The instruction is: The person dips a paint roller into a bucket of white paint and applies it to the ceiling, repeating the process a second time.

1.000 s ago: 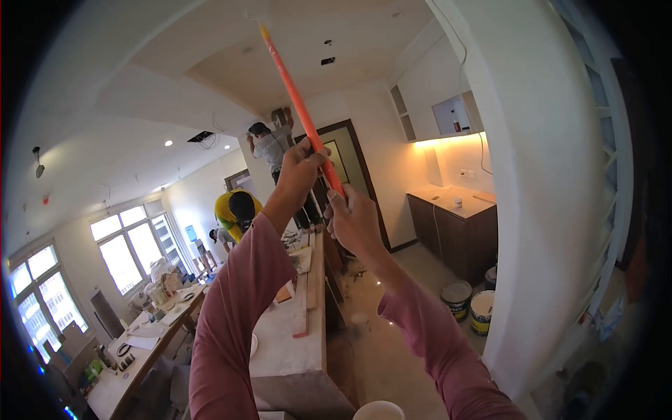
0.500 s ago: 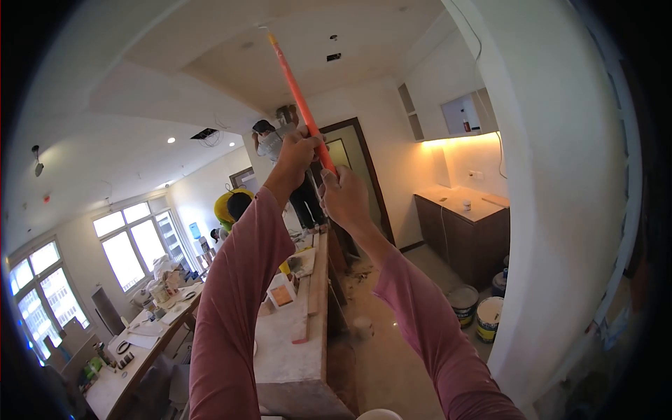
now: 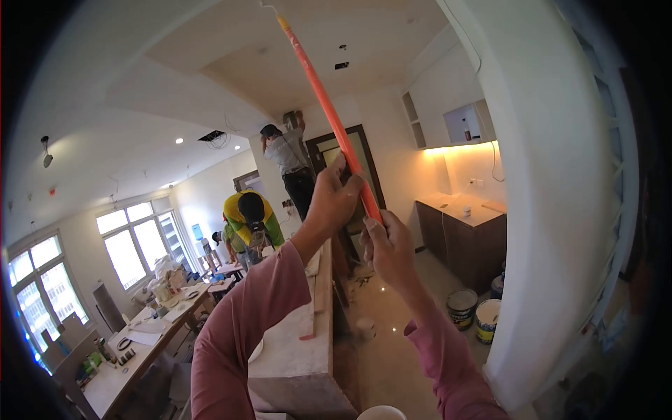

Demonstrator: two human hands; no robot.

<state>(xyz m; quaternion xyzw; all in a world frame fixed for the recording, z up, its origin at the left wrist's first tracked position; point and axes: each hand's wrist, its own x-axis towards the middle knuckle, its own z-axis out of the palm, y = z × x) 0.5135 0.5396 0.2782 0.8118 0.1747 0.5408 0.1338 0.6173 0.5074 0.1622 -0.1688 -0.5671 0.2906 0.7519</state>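
Note:
A long orange pole (image 3: pixel 315 84) slants up to the left toward the ceiling, with a yellow end and a thin wire frame at its top. My left hand (image 3: pixel 334 196) is wrapped round the pole's lower part. Just below and to the right, my right hand (image 3: pixel 388 245) grips the pole near its bottom end. What the wire frame carries is cut off at the top edge of the view.
A long counter (image 3: pixel 290 360) runs ahead below my arms. Beyond it are a person in yellow and green (image 3: pixel 252 210) and a person in grey (image 3: pixel 287 154) standing higher up. Paint buckets (image 3: pixel 488 318) stand by the white column (image 3: pixel 553 210); a cluttered workbench (image 3: pixel 105 385) is at left.
Both hands have moved down and to the right with the pole, and more of its length shows above them. The person in yellow and green now shows more fully, bending forward.

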